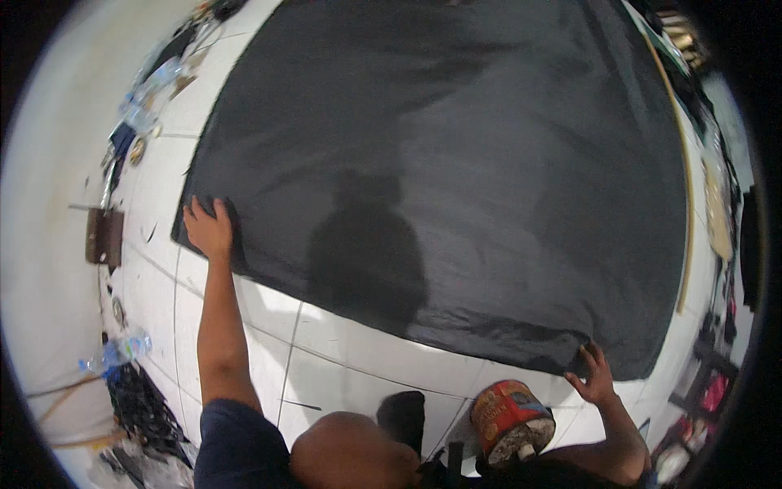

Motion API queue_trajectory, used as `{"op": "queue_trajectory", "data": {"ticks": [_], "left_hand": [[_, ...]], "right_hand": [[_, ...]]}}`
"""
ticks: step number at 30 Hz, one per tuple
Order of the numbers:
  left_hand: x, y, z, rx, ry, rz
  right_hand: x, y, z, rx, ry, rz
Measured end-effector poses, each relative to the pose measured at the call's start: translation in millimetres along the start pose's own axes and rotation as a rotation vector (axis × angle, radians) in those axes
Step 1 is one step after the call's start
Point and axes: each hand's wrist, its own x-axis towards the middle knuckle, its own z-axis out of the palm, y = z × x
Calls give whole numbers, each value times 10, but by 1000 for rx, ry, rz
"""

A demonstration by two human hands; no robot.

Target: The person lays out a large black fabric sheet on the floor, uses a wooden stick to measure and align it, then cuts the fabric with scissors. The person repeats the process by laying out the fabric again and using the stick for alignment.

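Note:
A large sheet of black fabric (489, 187) lies spread on the white tiled floor, with soft wrinkles across it and my shadow on its middle. My left hand (210, 230) rests flat near the sheet's left corner, its fingers spread over the cloth. At the near right edge, my right hand (596, 378) touches the fabric, fingers stretched over the border and the thumb apart from them. Beside that hand the edge bunches into a small fold. Close to my right forearm stands a red and orange round tin (507, 417) with a stained top.
Plastic bottles (122, 352) and a brown block-like object (104, 237) lie along the left wall. Dark scraps (147, 403) are heaped at the lower left. A long thin wooden strip (688, 212) borders the fabric's right side, with clutter beyond it.

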Motion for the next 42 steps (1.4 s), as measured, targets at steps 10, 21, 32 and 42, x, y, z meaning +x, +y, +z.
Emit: {"op": "queue_trajectory", "data": {"ticks": [10,21,32,42], "left_hand": [[-2715,2467,-914,-201,-769,1011],[-2982,2331,-572,-50,-635,1115],[-2935,2391,-541,76,-716,1098],[-2859,2442,-640,8,-913,1018]], "right_hand": [[85,-88,168,-47,261,63],[107,422,346,-105,633,50],[-203,2211,232,94,743,904],[-411,2712,-468,207,758,1105]]}}
